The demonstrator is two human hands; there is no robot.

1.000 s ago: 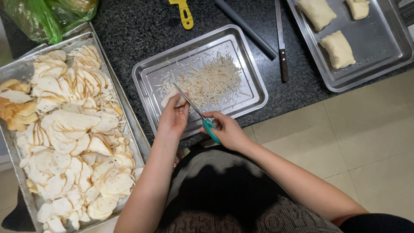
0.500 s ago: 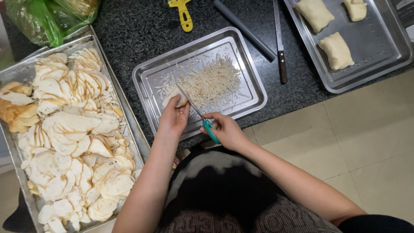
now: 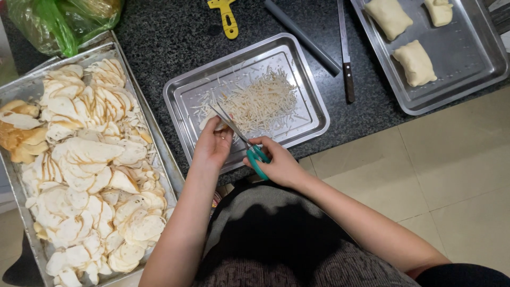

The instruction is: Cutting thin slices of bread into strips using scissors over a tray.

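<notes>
One package in your view: crumpled translucent green plastic bag [image 3: 64,21], top-left corner on dark speckled counter [image 3: 175,42], partly cut by frame edge. Bag lies just behind far end of large steel tray [image 3: 159,138] on your left, appears to touch its rim. Contents yellowish, unclear. Labels, signs, screens: none seen.

teal-handled scissors [image 3: 241,137], pale shreds [image 3: 263,103], silver tray [image 3: 183,95]
</notes>
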